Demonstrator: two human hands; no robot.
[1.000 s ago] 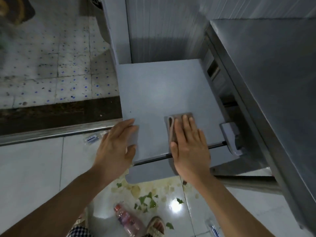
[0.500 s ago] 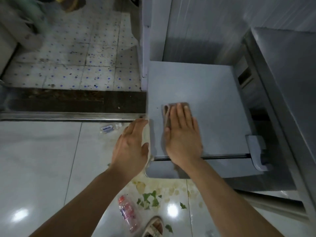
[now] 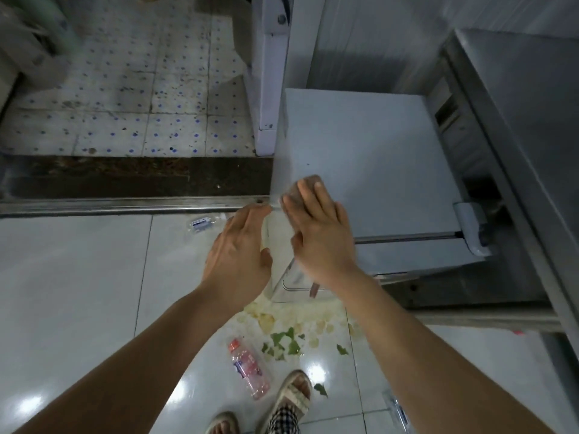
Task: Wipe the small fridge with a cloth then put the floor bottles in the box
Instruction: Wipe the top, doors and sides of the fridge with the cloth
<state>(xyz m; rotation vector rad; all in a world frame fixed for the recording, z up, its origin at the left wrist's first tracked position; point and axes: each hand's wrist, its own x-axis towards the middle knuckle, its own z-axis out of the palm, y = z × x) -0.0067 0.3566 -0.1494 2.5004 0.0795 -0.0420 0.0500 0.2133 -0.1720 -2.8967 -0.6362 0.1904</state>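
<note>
Your right hand (image 3: 319, 236) presses flat on the cloth (image 3: 305, 186), soft, limp, at the fridge (image 3: 369, 158) top's near-left corner; left hand (image 3: 239, 255) released alongside; keep palm pressure to stop bunching.

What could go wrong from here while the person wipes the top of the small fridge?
1. The right hand presses the cloth at the left edge of the fridge top; the cloth may slide off.
2. The bottle lies on the floor just beside the sandalled foot; a step could roll on it.
3. The floor tiles below the fridge carry leaf scraps and a spill, so the person may slip.
</note>
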